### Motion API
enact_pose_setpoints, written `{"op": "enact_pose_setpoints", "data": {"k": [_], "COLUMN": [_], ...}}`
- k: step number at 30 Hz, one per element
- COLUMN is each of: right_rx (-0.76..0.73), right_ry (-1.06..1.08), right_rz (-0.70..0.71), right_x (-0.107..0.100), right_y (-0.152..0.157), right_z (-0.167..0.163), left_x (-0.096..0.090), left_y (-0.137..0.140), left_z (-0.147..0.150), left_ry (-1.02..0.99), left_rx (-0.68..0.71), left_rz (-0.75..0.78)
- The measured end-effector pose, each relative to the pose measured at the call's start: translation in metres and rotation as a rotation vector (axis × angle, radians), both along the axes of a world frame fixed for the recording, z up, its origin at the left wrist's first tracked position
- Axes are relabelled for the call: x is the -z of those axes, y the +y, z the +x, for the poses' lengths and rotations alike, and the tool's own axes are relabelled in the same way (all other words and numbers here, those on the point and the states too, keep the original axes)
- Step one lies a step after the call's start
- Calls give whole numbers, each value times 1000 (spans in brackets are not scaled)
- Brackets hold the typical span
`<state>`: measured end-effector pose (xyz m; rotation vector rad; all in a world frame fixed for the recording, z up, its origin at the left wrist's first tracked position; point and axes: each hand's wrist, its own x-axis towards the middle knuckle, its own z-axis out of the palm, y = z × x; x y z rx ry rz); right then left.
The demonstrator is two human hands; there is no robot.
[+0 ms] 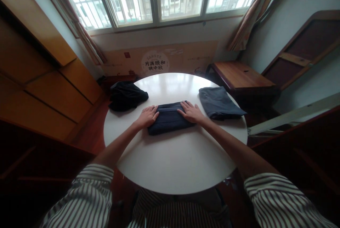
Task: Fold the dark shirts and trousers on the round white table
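Note:
A dark navy garment (pixel 171 120), folded into a flat rectangle, lies in the middle of the round white table (pixel 175 164). On its left end rests my left hand (pixel 148 116), fingers stretched out over the cloth. My right hand (pixel 190 112) lies flat on the right end, with its fingers spread and the thumb apart. Neither hand grips the fabric; both press or rest on top. Exactly which kind of garment it is, the folds do not show.
A crumpled black garment (pixel 126 95) sits at the table's left edge. Toward the right edge lies a folded dark grey garment (pixel 219 102), one corner reaching the rim. Beyond stand a low wooden table (pixel 241 73) and a printed cardboard panel (pixel 183 56) under the window; cabinets (pixel 55 89) flank the left.

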<state>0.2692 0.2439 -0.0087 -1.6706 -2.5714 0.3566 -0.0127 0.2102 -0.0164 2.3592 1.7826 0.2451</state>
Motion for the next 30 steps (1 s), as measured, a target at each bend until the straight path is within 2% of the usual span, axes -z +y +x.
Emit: {"op": "enact_pose_setpoints", "data": {"k": [2,4,6,8,11,13,16,18,23,26,28,30], "right_rx": [27,28,28,18,-98,-269,-541,-624,-624,-629,-618,-560], "right_ry": [-4,-1,5,16,84,152,175,144,72,76,114,205], "right_rz": [-14,-13,-24,-14,136,235,236,214,237,256,253,238], "right_x": [0,1,1,-1,-8,-14,-19,-17,-8,-10,-20,-39], "right_y": [1,2,4,4,-3,-15,-35,-45,-47,-44,-44,-46], "right_z": [3,3,2,3,8,11,13,12,8,7,8,11], "left_x": [-7,-20,-33,-43,-43,-35,-21,-15,-13,-12,-14,-24], "left_y": [-6,-18,-38,-61,-91,-98,-92,-82,-61,-57,-58,-60], "left_z": [4,13,24,29,20,6,-15,-25,-35,-35,-31,-24], "left_ry": [32,42,21,14,85,139,167,139,-2,-71,-198,-397], "left_rx": [-10,12,104,247,389,407,445,491,623,661,619,483], "left_rz": [41,166,287,311,260,239,226,233,189,165,180,226]}}
